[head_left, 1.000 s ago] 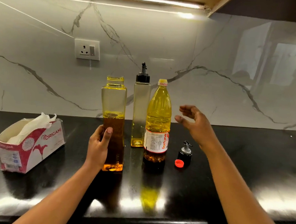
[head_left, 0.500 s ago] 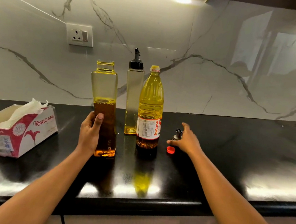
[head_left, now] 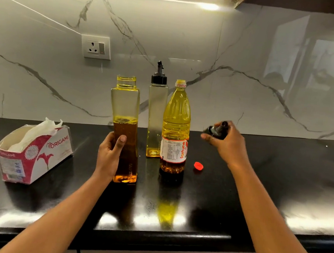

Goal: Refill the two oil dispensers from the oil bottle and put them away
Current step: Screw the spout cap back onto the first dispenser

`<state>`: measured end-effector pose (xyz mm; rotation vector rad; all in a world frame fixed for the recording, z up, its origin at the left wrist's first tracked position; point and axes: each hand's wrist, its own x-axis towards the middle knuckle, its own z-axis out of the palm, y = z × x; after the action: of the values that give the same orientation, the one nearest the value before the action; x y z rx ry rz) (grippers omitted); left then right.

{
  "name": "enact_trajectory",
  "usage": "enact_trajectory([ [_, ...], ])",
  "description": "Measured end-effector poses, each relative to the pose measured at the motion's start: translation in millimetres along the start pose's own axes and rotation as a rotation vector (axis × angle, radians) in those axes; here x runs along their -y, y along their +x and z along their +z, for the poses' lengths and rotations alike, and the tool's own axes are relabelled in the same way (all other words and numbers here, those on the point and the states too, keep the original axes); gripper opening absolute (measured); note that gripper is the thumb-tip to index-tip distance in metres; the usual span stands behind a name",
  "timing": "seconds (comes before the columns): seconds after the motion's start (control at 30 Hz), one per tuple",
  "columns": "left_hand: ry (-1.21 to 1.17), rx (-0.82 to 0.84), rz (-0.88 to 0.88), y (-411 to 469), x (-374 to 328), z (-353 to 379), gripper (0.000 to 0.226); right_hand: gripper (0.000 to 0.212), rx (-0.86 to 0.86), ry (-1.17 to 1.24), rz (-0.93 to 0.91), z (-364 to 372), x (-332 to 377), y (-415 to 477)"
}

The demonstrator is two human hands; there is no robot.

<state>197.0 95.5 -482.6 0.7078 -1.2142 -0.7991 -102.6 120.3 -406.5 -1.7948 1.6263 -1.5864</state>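
left hand (head_left: 109, 153) grips the lower half of the open-necked dispenser (head_left: 126, 110). its thumb (head_left: 121, 142) lies across the front face and the other fingers are hidden behind the glass. the dispenser stands upright on the black countertop (head_left: 279, 178), with amber oil about halfway up, its level just above the thumb tip.

right hand (head_left: 227, 146) is raised off the counter, fingers curled round a black pourer cap (head_left: 215, 130). the cap is tilted, its spout end poking up past the fingers, and it is somewhat blurred.

below and left of the right fingers, a small red cap (head_left: 198, 165) lies on the counter near the base of the oil bottle (head_left: 177, 115), apart from it. the oil bottle is upright between the two hands, nearer the right fingertips, with yellow oil almost to its neck.

second dispenser (head_left: 156, 113) stands upright just right of the left fingers, set back between the open dispenser and the oil bottle. its black pourer cap is fitted and there is a thin layer of oil at the bottom.

well left of the left hand is an open tissue box (head_left: 37, 154) with white tissue sticking up. a wall socket (head_left: 96, 47) sits on the marble wall, high above the left fingers.
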Motion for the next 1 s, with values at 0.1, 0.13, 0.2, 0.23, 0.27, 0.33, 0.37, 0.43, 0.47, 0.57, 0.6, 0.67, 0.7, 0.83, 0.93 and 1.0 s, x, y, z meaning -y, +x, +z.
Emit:
enact_trajectory([
  [0.1, 0.003, 0.002, -0.013, -1, -3, 1, 0.063, 0.059, 0.062, 0.077, -0.139, -3, 57, 7],
  [0.13, 0.006, 0.003, -0.016, -1, -3, 0, 0.065, 0.057, 0.110, 0.108, -0.183, 0, 75, 10],
  [0.2, 0.018, 0.003, -0.016, 0, -3, 0, 0.068, 0.051, 0.203, 0.189, -0.262, 11, 109, 18],
  [0.23, 0.021, 0.002, -0.015, 0, -3, 0, 0.070, 0.048, 0.233, 0.220, -0.293, 19, 122, 24],
  [0.27, 0.021, 0.001, -0.012, 0, -3, 0, 0.072, 0.046, 0.255, 0.243, -0.320, 28, 136, 31],
  [0.33, 0.021, -0.004, -0.003, 0, -4, 0, 0.075, 0.044, 0.286, 0.289, -0.364, 46, 157, 46],
  [0.37, 0.025, -0.005, 0.001, 0, -4, 0, 0.075, 0.043, 0.306, 0.310, -0.380, 55, 166, 53],
  [0.43, 0.030, -0.005, 0.009, 0, -3, -1, 0.074, 0.044, 0.365, 0.312, -0.388, 67, 181, 66],
  [0.47, 0.033, -0.007, 0.012, 0, -3, -1, 0.075, 0.047, 0.401, 0.297, -0.387, 72, 188, 72],
  [0.57, 0.033, -0.017, 0.019, 0, -3, -2, 0.076, 0.056, 0.573, 0.288, -0.364, 80, 200, 82],
  [0.6, 0.033, -0.020, 0.020, 0, -3, -2, 0.076, 0.056, 0.629, 0.279, -0.366, 82, 202, 84],
  [0.67, 0.033, -0.021, 0.015, 1, -2, -2, 0.076, 0.054, 0.714, 0.229, -0.400, 85, 203, 87],
  [0.7, 0.033, -0.020, 0.010, 1, -3, -2, 0.076, 0.052, 0.755, 0.214, -0.413, 86, 204, 88],
  [0.83, 0.068, -0.027, 0.007, 1, -2, -3, 0.073, 0.049, 0.884, 0.161, -0.410, 87, 206, 94],
  [0.93, 0.074, -0.030, 0.002, 2, -2, -4, 0.064, 0.046, 0.934, 0.184, -0.367, 87, 201, 97],
  [1.0, 0.075, -0.027, -0.001, 2, -1, -4, 0.062, 0.044, 0.941, 0.233, -0.361, 89, 196, 98],
])
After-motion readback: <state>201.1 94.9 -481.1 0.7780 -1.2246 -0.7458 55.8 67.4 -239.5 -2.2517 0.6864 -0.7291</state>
